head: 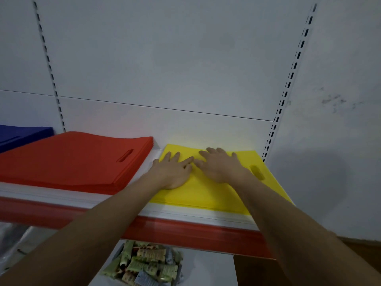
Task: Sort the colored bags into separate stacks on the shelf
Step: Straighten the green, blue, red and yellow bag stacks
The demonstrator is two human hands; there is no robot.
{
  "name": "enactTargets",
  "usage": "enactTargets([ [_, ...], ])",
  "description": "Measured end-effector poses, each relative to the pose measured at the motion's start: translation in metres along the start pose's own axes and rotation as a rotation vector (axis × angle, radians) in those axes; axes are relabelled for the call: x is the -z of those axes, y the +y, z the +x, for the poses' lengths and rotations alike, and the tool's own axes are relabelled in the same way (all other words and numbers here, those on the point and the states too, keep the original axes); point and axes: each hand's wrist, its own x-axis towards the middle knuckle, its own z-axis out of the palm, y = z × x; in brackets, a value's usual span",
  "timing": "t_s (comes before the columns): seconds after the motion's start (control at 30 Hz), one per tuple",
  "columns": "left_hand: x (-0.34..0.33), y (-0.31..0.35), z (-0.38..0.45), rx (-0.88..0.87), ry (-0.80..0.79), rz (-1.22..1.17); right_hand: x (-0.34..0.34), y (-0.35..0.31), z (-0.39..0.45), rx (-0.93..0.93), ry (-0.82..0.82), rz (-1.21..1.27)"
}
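Both hands lie flat on the yellow bags (208,188), a thin stack of smooth, matte, rectangular sheets at the right end of the shelf (185,216). The left hand (175,172) presses palm down on the stack's left part, fingers straight and slightly spread, gripping nothing. The right hand (220,166) rests the same way just right of it, fingers stretched toward the back panel (165,58); the fingertips of the two hands nearly meet. An oval handle slot (257,172) is cut through the yellow bags just right of the right hand.

Left of the yellow bags, with a strip of bare white shelf between, sits a thicker stack of red bags (68,162), its layered edges showing along the front and right sides and a long rounded handle slot cut in the top sheet. Farther left, past the red stack, lie blue bags (20,135) of the same flat, cloth-like look.

The shelf has a glossy red front strip (185,232). Below the yellow bags, a heap of small crinkled wrapped packets (144,265) in green and beige lies on a lower white surface.
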Motion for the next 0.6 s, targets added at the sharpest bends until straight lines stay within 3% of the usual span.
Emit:
enactTargets([
  [0.13,0.0,0.0,0.001,0.012,-0.013,0.004,-0.021,-0.014,-0.004,-0.013,-0.11,0.195],
  [0.6,0.0,-0.002,0.001,-0.005,-0.022,0.01,-0.02,0.025,-0.012,-0.051,-0.153,0.12],
])
